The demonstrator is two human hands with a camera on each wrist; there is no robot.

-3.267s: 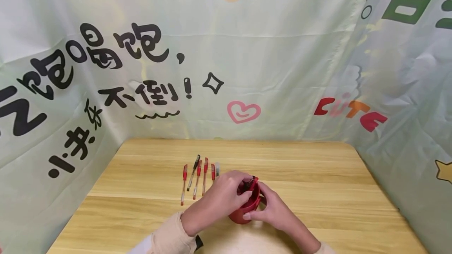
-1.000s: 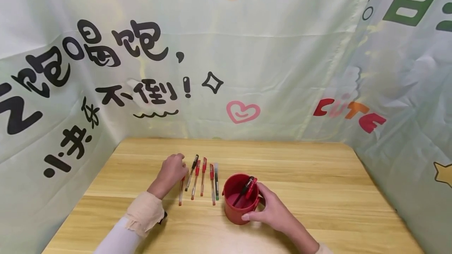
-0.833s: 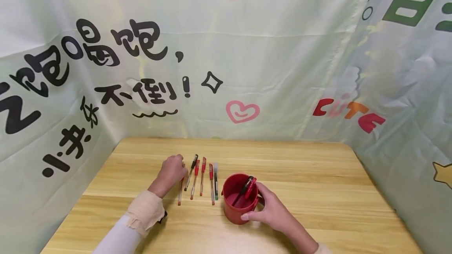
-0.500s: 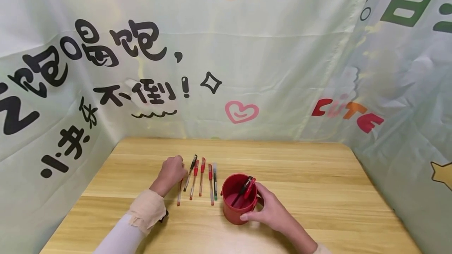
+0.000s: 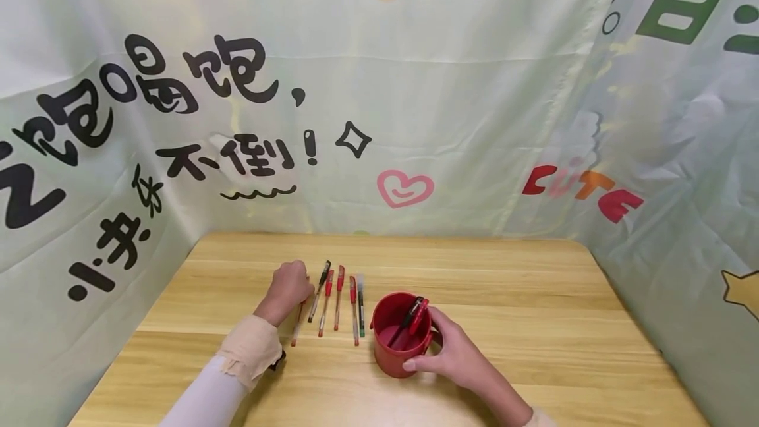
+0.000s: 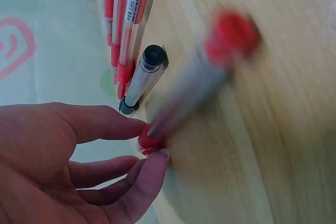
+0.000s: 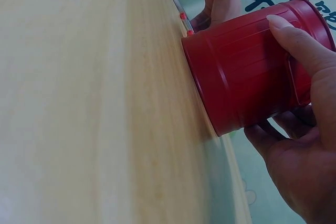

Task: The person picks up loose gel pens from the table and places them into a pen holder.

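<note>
At the left end of the row of pens, my left hand (image 5: 289,288) pinches a red pen (image 6: 191,85) by its red cap between thumb and fingers. The pen's free end is blurred in the left wrist view. My right hand (image 5: 455,354) grips the side of a red bucket (image 5: 393,362), thumb at the front and fingers behind by the handle. The bucket stands upright on the table. Inside it lean a black pen (image 5: 406,321) and a red-capped pen (image 5: 420,316). Right beside my left hand lies a black-capped pen (image 5: 323,277).
Between my hands, several red-capped pens (image 5: 340,279) lie roughly parallel on the wooden table (image 5: 534,321). A green-tipped pen (image 5: 361,305) with a clear cap lies nearest the bucket. Printed cloth (image 5: 474,117) hangs around the back and sides of the table.
My left hand has come away from the bucket and gone left to the end pen, whose lower end has since swung slightly left. My right hand still holds the bucket.
</note>
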